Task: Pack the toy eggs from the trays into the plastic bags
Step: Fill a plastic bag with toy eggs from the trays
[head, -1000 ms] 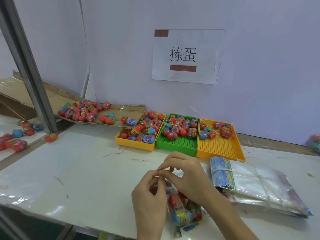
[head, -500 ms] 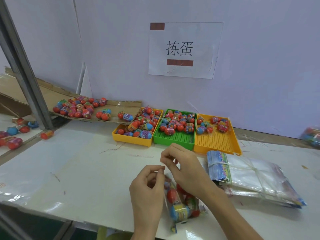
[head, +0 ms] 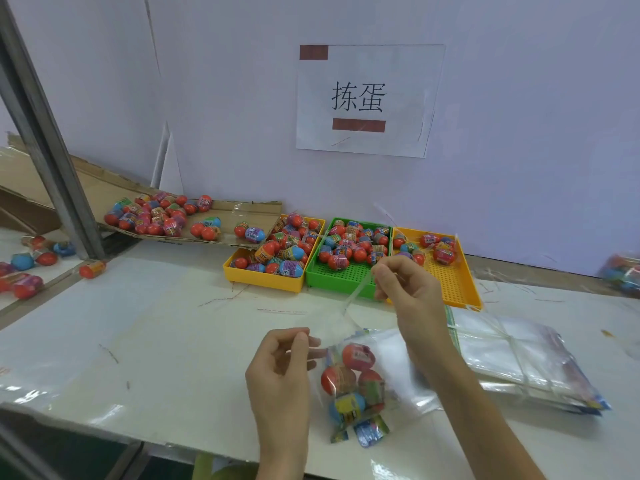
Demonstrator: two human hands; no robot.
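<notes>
A clear plastic bag [head: 356, 382] with several toy eggs inside lies on the white table near the front edge. My left hand [head: 280, 368] pinches the bag's top corner. My right hand [head: 405, 289] is raised above it and pinches a thin clear strip [head: 353, 296] that stretches down to the bag's mouth. Behind stand three trays holding toy eggs: a yellow tray [head: 263, 275], a green tray [head: 341, 275] and an orange-yellow tray [head: 450, 282].
A tied stack of empty plastic bags [head: 519, 358] lies at the right. A cardboard sheet [head: 221, 233] with several loose eggs sits back left, beside a metal post [head: 45, 140]. More eggs [head: 24, 265] lie far left. A filled bag [head: 623, 271] is at the right edge.
My right hand has lifted up and away from the bag, drawing the clear strip out from its mouth. My left hand stays at the bag's top.
</notes>
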